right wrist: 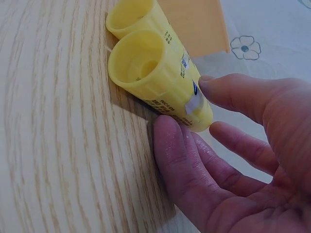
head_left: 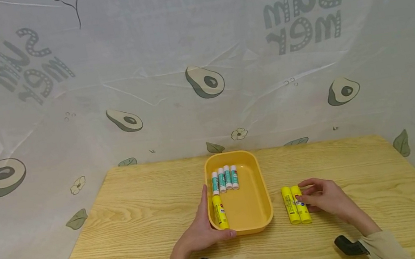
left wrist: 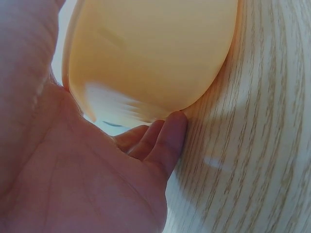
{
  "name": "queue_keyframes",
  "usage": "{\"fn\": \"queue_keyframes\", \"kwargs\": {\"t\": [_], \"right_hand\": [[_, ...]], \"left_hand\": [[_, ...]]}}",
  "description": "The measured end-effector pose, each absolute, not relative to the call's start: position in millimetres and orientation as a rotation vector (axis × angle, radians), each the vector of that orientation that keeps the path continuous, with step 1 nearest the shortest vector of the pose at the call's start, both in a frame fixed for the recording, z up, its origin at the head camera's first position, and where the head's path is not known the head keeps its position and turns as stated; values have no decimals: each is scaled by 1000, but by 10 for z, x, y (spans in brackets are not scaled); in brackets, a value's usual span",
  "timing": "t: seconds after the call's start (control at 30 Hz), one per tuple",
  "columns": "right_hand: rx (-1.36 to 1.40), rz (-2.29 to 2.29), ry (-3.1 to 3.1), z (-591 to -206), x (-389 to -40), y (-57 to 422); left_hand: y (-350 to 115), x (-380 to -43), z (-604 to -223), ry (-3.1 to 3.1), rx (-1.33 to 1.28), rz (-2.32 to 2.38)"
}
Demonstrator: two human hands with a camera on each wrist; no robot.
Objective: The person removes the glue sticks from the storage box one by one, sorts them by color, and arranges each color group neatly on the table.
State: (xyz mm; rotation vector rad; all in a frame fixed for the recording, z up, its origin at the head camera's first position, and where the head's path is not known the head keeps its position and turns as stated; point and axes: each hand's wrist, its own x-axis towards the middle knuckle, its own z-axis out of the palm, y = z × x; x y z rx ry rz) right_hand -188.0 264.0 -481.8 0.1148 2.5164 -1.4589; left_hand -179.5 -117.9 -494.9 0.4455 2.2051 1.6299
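My left hand grips the near left corner of a yellow-orange plastic tray, thumb along the front wall and fingers against the left side. In the left wrist view, fingertips meet the tray's wall close to the table. Inside the tray lies one yellow glue stick. To the tray's right, two more yellow glue sticks lie side by side. My right hand pinches the right-hand glue stick, thumb on top and fingers along its outer side. Its neighbour lies right against it.
Several small white-and-teal glue sticks stand in a row at the tray's far left. The wooden table ends at a pale curtain printed with avocados, behind and at both sides.
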Motion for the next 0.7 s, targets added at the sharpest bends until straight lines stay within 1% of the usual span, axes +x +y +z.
{"fn": "queue_keyframes", "kwargs": {"t": [0.37, 0.7], "right_hand": [[59, -1492, 2551, -4765, -1840, 2680], [-58, -1550, 2656, -4564, -1827, 2583]], "left_hand": [[-1173, -1799, -4951, 2216, 443, 1628], [-1172, -1802, -4959, 2208, 445, 1637]]}}
